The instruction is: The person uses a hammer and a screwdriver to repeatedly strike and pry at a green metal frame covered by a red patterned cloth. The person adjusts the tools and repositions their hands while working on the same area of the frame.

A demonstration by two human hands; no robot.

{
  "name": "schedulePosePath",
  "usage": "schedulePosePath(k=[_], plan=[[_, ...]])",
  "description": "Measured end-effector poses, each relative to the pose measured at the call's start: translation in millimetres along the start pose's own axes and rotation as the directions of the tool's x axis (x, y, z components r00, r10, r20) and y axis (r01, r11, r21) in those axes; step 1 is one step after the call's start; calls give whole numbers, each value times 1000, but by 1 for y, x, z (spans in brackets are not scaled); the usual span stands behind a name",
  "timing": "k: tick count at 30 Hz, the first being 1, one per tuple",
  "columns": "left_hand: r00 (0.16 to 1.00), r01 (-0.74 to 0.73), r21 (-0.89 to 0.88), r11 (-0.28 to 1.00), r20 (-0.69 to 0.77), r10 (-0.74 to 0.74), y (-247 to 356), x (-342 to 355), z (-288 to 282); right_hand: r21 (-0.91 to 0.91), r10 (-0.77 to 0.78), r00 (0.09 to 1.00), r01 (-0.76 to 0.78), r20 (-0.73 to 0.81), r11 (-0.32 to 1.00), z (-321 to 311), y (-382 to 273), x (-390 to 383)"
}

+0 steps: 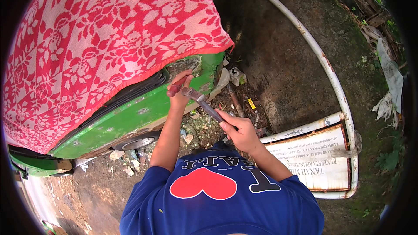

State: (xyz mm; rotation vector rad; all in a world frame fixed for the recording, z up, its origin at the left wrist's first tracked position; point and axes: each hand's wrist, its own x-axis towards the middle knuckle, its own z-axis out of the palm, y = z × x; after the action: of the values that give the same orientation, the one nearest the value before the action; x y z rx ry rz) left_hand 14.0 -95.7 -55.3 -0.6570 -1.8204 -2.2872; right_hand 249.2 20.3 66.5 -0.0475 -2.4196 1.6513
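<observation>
My left hand [180, 99] is closed round a red-handled tool [173, 90] that looks like a screwdriver. It is held up against the corner of a green car body [130, 119], by a patch of scraped, bare-looking surface [185, 65]. The tool's far end is mostly hidden by my fingers. My right hand [240, 131] grips a hammer [208, 108] by its dark handle. The hammer's head lies close to the butt of the red handle; whether they touch I cannot tell.
A red and pink flowered blanket [117, 39] drapes over the car. Below it shows a wheel [137, 142], with stones and rubbish on the ground [130, 163]. To the right, a curved white metal frame [320, 54] and a rusty-edged white sign [313, 161] lie on mossy concrete.
</observation>
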Motion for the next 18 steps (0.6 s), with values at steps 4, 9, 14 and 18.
schedulePosePath(k=[4, 9, 14, 18], plan=[[1000, 1, -42, 999, -3, -1, -6, -1, -1, -14, 30, 999, -30, 11, 999, -1, 0, 0], [997, -74, 7, 997, 18, 74, -11, 0, -3, 12, 97, 995, -97, 6, 995, -1, -3, 2], [1000, -4, -11, 1000, 3, 4, -3, -1, -1, 53, 95, 995, -96, 12, 994, 4, -3, 4], [1000, 8, 45, 999, -16, -8, -7, 2, 0, -36, -142, 990, 143, 20, 989, 11, -12, 12]])
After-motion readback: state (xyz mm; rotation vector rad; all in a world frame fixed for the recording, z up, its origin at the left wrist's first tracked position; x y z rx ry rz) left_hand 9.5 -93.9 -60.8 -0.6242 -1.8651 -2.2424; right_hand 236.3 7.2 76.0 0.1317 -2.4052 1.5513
